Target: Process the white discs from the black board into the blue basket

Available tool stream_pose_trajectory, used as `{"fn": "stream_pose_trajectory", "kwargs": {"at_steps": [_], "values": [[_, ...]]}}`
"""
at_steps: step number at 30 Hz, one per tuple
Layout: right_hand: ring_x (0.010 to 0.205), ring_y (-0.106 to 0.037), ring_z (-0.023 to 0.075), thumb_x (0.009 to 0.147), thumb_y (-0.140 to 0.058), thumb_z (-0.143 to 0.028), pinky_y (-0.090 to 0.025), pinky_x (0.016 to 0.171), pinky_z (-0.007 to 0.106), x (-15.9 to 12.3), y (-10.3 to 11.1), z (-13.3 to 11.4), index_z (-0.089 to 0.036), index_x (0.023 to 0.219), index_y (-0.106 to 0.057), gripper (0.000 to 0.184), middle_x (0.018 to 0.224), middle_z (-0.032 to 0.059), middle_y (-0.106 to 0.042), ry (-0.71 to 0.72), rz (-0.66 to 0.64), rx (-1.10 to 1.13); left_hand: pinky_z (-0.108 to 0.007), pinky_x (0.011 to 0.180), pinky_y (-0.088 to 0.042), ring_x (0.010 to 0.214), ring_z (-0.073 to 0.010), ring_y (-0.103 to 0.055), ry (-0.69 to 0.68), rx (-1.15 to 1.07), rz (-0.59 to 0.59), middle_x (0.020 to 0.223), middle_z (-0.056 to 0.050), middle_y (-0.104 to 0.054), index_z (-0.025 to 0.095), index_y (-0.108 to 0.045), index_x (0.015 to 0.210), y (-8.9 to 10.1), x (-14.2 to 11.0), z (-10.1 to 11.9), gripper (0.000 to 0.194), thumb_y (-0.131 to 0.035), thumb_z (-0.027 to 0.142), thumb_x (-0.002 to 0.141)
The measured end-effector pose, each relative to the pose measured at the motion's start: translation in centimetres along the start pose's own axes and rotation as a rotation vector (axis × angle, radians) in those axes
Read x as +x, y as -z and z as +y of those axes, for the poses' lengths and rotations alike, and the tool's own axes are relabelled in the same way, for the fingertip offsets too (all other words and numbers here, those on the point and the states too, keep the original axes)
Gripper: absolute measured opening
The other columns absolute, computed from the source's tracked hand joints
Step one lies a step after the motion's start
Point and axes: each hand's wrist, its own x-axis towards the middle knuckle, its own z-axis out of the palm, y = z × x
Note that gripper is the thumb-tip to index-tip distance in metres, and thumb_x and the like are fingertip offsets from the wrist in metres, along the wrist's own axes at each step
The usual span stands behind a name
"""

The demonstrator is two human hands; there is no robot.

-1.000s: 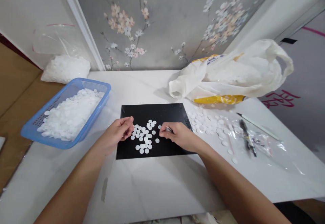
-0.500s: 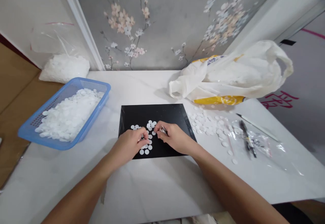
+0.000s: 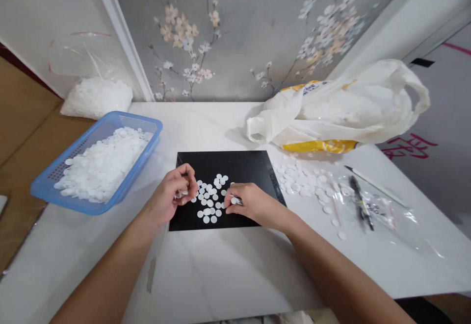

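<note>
My left hand (image 3: pixel 167 196) hovers over the left edge of a black board (image 3: pixel 243 167), its fingers curled around a few small white discs (image 3: pixel 180 194). Several loose white discs (image 3: pixel 209 196) lie scattered on the board between my two hands, some overlapping. My right hand (image 3: pixel 253 204) is closed at the right side of that cluster. Between its fingers shows a thin shiny metal tool (image 3: pixel 238 197), its kind mostly hidden, with a white disc beside it. The fingertips are close to the board's surface.
On the left stands a blue plastic basket (image 3: pixel 42 194) with many white discs, a clear bag of white pieces (image 3: pixel 97 99) behind it. To the right are spread discs (image 3: pixel 298 182), a white plastic bag (image 3: pixel 331 108), a black pen (image 3: pixel 360 201), a white stick (image 3: pixel 375 185) and clear film.
My left hand has lifted and moved left, away from the disc cluster, with discs now showing in its fingers. My right hand has shifted slightly toward me. More discs are uncovered.
</note>
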Motion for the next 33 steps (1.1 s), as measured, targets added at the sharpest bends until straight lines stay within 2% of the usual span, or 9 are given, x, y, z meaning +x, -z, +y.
{"fn": "stream_pose_trajectory", "kwargs": {"at_steps": [2,6,10,14,18,21,24,28,33], "values": [[0.060,-0.046,0.0094,0.074,-0.070,-0.019,-0.033,0.057,0.021,-0.2,0.4,0.2,-0.019,0.071,-0.064,0.006,0.074,-0.0032,-0.058,-0.027,0.014,0.000,-0.024,0.042,-0.011,0.042,-0.0067,-0.027,0.022,0.101,-0.021,0.053,0.005,-0.043,0.019,-0.048,0.074,0.0,0.1,-0.1,0.006,-0.048,0.021,0.069],[0.062,-0.048,0.0109,0.078,-0.065,-0.024,-0.034,0.058,0.023,0.0,0.3,0.4,-0.019,0.072,-0.063,0.008,0.074,-0.0029,-0.058,-0.058,0.108,-0.002,-0.023,0.047,-0.021,0.047,-0.0077,-0.027,-0.016,0.529,-0.028,0.054,0.007,-0.031,0.018,-0.060,0.077,-0.5,0.0,-0.3,0.020,-0.058,0.037,0.076],[0.070,-0.054,0.0125,0.077,-0.064,-0.014,-0.038,0.066,0.024,0.6,-0.7,0.1,-0.019,0.077,-0.063,0.005,0.081,-0.0006,-0.062,-0.015,0.119,0.005,-0.024,0.050,-0.024,0.049,-0.0108,-0.035,0.002,0.953,-0.072,0.053,0.007,-0.035,0.023,-0.062,0.078,-1.7,-0.4,-0.8,0.011,-0.061,0.033,0.075],[0.067,-0.050,0.0117,0.073,-0.068,-0.010,-0.036,0.062,0.022,0.7,-1.1,-0.2,-0.017,0.070,-0.058,0.013,0.075,-0.0009,-0.057,0.028,0.066,-0.075,-0.025,0.050,-0.023,0.049,-0.0146,-0.043,0.011,1.197,-0.074,0.053,0.006,-0.046,0.025,-0.059,0.083,-2.8,-0.8,-1.3,0.007,-0.054,0.029,0.080],[0.057,-0.045,0.0093,0.079,-0.055,-0.009,-0.034,0.055,0.021,0.3,-0.8,-0.1,-0.018,0.078,-0.056,0.010,0.069,-0.0037,-0.053,0.040,0.090,-0.056,-0.025,0.051,-0.023,0.050,-0.0149,-0.044,-0.031,1.235,-0.116,0.055,0.005,-0.050,0.025,-0.056,0.079,-3.1,-1.0,-1.4,0.008,-0.048,0.023,0.082],[0.062,-0.050,0.0098,0.077,-0.054,-0.005,-0.036,0.060,0.021,0.5,-1.1,-0.1,-0.018,0.077,-0.058,0.014,0.074,-0.0020,-0.058,0.050,0.097,-0.048,-0.025,0.049,-0.022,0.048,-0.0136,-0.042,-0.017,1.140,-0.136,0.052,0.006,-0.046,0.024,-0.054,0.077,-2.7,-0.9,-1.3,0.006,-0.050,0.024,0.080],[0.064,-0.051,0.0111,0.075,-0.063,-0.010,-0.037,0.061,0.022,1.0,-1.7,-0.3,-0.017,0.076,-0.060,0.007,0.077,0.0006,-0.062,0.008,0.114,-0.085,-0.024,0.048,-0.023,0.048,-0.0128,-0.041,-0.041,1.061,-0.090,0.052,0.007,-0.042,0.024,-0.053,0.076,-2.1,-0.8,-1.0,0.007,-0.052,0.029,0.080],[0.059,-0.051,0.0105,0.074,-0.063,-0.008,-0.037,0.059,0.021,1.3,-2.2,-0.6,-0.017,0.075,-0.061,0.009,0.073,-0.0002,-0.062,-0.024,0.092,-0.109,-0.024,0.049,-0.024,0.048,-0.0123,-0.041,-0.133,1.188,-0.007,0.053,0.007,-0.042,0.024,-0.054,0.076,-1.5,-0.9,-0.6,0.006,-0.052,0.027,0.081],[0.061,-0.052,0.0103,0.069,-0.057,0.000,-0.037,0.061,0.020,1.0,-1.8,-0.1,-0.016,0.069,-0.058,0.016,0.071,-0.0005,-0.060,0.066,0.165,-0.147,-0.024,0.051,-0.026,0.052,-0.0125,-0.048,-0.172,1.300,-0.124,0.058,0.005,-0.055,0.023,-0.058,0.071,-1.3,-1.1,-0.4,0.011,-0.053,0.018,0.079]]}}
